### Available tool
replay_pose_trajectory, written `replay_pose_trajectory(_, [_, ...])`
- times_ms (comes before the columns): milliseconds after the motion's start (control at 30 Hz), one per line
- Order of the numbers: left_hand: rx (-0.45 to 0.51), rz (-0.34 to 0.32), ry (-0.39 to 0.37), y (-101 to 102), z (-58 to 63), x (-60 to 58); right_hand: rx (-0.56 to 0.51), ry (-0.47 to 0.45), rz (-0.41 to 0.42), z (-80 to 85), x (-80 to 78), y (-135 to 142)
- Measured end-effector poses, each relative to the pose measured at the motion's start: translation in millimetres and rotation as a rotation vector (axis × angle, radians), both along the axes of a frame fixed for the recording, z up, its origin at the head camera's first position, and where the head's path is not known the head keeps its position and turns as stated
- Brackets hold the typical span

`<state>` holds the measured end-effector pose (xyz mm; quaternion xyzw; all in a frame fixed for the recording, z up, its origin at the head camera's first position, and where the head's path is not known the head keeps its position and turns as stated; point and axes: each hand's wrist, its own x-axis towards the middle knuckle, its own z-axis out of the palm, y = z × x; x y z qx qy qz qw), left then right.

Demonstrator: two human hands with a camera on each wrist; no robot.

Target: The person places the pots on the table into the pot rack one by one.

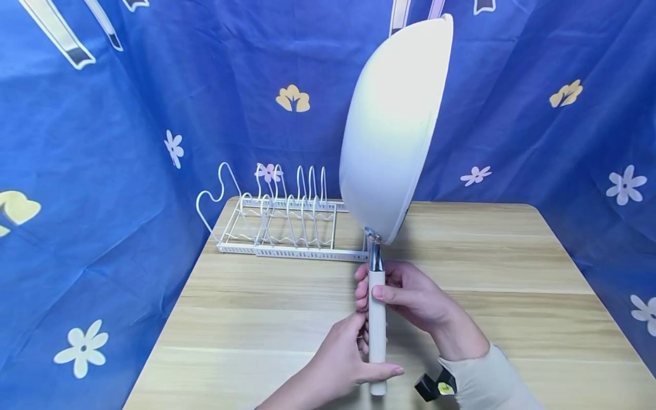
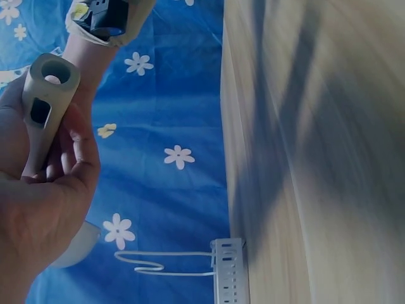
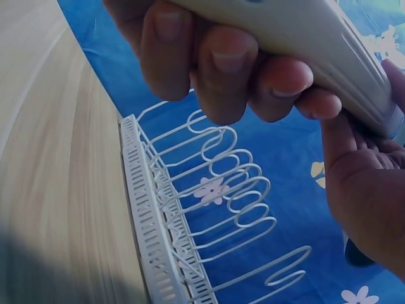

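Note:
A white wok is held up on its side above the table, its pale handle pointing down toward me. My right hand grips the upper handle, just below the metal neck, thumb across the near side. Lower down, my left hand holds the handle near its end, with the thumb laid across it. In the left wrist view, the hollow handle end shows a hanging slot. Curled right fingers wrap the handle in the right wrist view. The wok's inside is hidden.
A white wire rack with upright loops stands at the back left of the wooden table, left of and behind the handle. Blue patterned cloth surrounds the table's back and sides. A small black device sits at my right cuff.

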<state>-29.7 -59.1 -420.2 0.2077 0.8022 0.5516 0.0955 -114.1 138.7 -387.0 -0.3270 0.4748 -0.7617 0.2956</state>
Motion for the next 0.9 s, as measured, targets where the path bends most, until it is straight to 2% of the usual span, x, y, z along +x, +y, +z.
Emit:
replay_pose_trajectory(300, [0.004, 0.027, 0.026, -5.5, -1.3, 5.4, -0.004, -0.020, 0.062, -1.3, -4.7, -11.9])
replay_pose_trajectory(567, [0.027, 0.051, -0.039, -5.7, -4.5, 8.9, 0.025, -0.039, 0.101, -9.8, -8.8, -17.9])
replay_pose_trajectory(900, [0.049, 0.085, -0.084, -3.8, -14.0, 10.3, 0.016, -0.057, 0.139, -24.2, -16.0, -20.1])
